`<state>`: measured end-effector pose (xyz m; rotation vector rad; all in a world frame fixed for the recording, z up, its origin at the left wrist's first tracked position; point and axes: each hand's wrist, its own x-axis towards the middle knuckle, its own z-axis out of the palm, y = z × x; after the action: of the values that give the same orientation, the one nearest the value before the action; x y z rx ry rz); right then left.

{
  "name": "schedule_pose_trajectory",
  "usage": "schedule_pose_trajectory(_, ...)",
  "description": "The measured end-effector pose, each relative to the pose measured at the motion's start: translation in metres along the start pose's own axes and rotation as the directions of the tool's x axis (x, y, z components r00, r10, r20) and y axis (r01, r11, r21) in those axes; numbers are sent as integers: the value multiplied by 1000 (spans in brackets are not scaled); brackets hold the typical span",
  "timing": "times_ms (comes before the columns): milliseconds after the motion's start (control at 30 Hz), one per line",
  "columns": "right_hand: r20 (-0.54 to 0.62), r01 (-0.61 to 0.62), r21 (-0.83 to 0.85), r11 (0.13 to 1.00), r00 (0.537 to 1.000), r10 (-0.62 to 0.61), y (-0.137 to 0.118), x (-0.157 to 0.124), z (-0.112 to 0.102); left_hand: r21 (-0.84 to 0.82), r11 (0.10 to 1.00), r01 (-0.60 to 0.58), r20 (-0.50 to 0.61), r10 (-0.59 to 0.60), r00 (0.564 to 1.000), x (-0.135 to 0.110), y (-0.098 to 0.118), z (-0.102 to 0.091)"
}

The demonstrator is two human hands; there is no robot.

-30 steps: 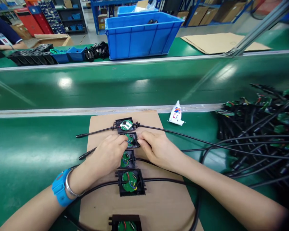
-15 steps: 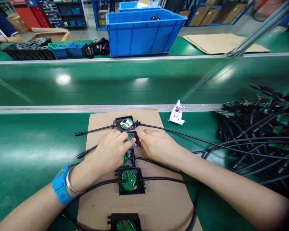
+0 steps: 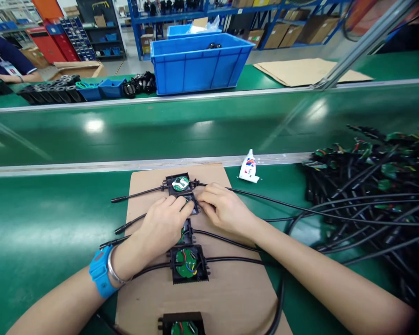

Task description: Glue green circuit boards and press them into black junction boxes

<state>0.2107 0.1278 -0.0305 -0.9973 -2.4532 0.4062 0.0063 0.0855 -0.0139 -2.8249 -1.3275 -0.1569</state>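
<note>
My left hand lies over a small black plastic housing, the second from the top in a column. Its fingers are curled onto the housing and cover most of it. At the housing's right edge, my right hand has thumb and fingers pinched where the black cable enters; the pinch point itself is hidden. Above sits another housing with a round circuit board. Below are a partly covered housing, one with a green board and coloured wires, and one cut off by the frame.
Cardboard lies beneath the housings on the green bench. A white tube lies behind my right hand. Piled cables and boards fill the right side. Beyond the ledge stand a blue crate and small black parts; a co-worker's sleeve shows far left.
The camera view has tilted up and shifted slightly. My left fingers have drawn closer together over the housing, and my right hand has moved slightly, still at the housing's right edge.
</note>
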Motion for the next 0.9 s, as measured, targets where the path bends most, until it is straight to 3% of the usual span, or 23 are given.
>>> schedule_pose_trajectory(367,-6,2,24,1000,1000,-2,4,-2,5,48,999,-10,52,8,999,4,2,2)
schedule_pose_trajectory(500,85,6,18,1000,996,-8,3,6,-9,7,1000,-18,6,18,1000,4,2,1)
schedule_pose_trajectory(567,132,0,9,1000,991,-2,4,14,-18,-92,996,4,-107,-13,994,2,-6,0)
schedule_pose_trajectory(667,65,-75,-32,997,995,76,9,28,-23,-211,970,123,-269,-179,946,2,-31,-2)
schedule_pose_trajectory(767,13,-169,-60,984,985,170,17,37,-16,-207,942,264,-201,-305,931,5,-59,-4)
schedule_pose_trajectory(900,18,-222,-37,974,975,223,13,32,-18,-240,933,268,-119,-302,946,3,-74,-11)
